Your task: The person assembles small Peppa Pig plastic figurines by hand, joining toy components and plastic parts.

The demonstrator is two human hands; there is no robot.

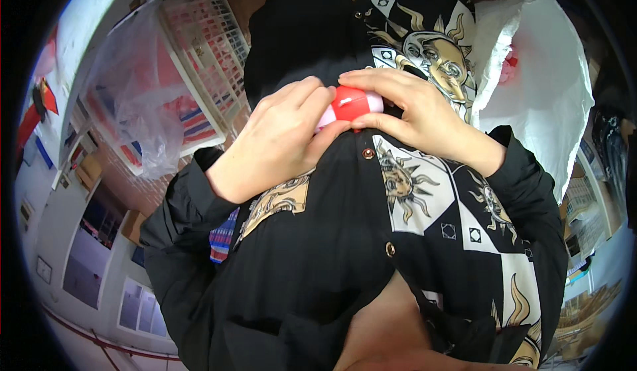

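A small rounded red and pale pink plastic piece is held in front of my body. A glossy red band runs round its middle, and pale pink shows at both ends. My left hand grips the left end, with curled fingers on top and the thumb along the lower side. My right hand pinches the right end, index finger above and thumb below. Both thumbs touch or nearly touch the red part. The underside of the piece is hidden, and its exact kind cannot be made out.
At the left stands a white plastic crate with a slatted side, and a clear plastic bag hangs over it. On the right a white sack gapes, with red pieces inside. My patterned black shirt lies right behind the hands.
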